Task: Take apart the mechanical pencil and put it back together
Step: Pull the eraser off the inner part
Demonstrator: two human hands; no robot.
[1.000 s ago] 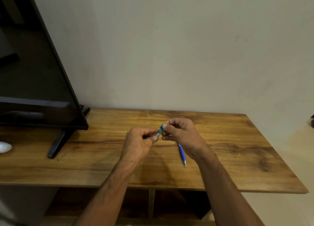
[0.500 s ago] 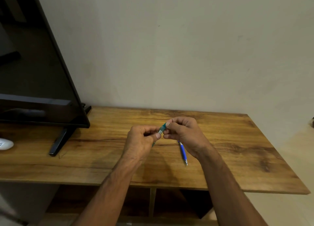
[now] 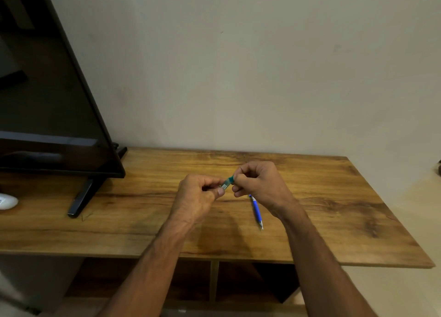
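Note:
Above the middle of the wooden table [image 3: 334,197], both my hands pinch a teal mechanical pencil [image 3: 227,182]. Only a short stretch of its barrel with a white label shows between the fingers. My left hand [image 3: 199,197] grips the lower end, and my right hand [image 3: 259,185] grips the upper end with thumb and forefinger. The rest of the pencil is hidden inside the fists. A blue pen-like piece [image 3: 256,210] with a silver tip lies on the table just under my right wrist.
A black flat screen [image 3: 47,102] on a stand foot [image 3: 81,197] fills the left side. A white object [image 3: 7,202] lies at the far left edge. A plain wall stands behind the table, and open shelf compartments [image 3: 238,281] sit below.
My hands have stayed together on the teal pencil, with a little more of the barrel showing between them. The blue piece has not moved.

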